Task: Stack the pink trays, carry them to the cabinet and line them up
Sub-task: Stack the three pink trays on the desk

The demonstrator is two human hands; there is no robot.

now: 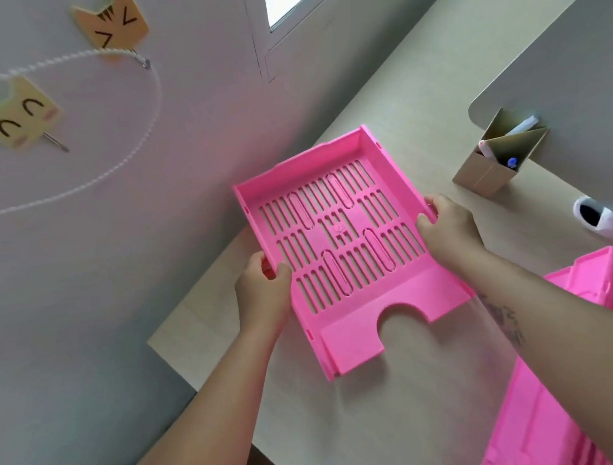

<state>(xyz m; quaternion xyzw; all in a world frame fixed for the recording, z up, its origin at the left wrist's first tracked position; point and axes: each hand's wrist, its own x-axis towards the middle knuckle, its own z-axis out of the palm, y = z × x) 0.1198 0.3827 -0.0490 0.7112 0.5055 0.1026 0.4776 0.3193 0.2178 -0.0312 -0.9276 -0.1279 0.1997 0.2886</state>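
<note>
Surface (413,78) under my arms is pale and plain; over its near-left part I hold the pink tray (337,244). It looks like thin, stiff, slotted plastic, probably light and a bit slick, so the side walls seem the best place to grip. My left hand (261,287) pinches the left wall and my right hand (447,227) pinches the right wall. More pink trays (547,415) lie at the near-right edge, cut off, so I cannot count them. No cabinet shows.

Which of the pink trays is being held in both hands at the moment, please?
The slotted tray at centre, with the left hand and right hand on its side walls. The other tray lies at lower right, untouched.
</note>
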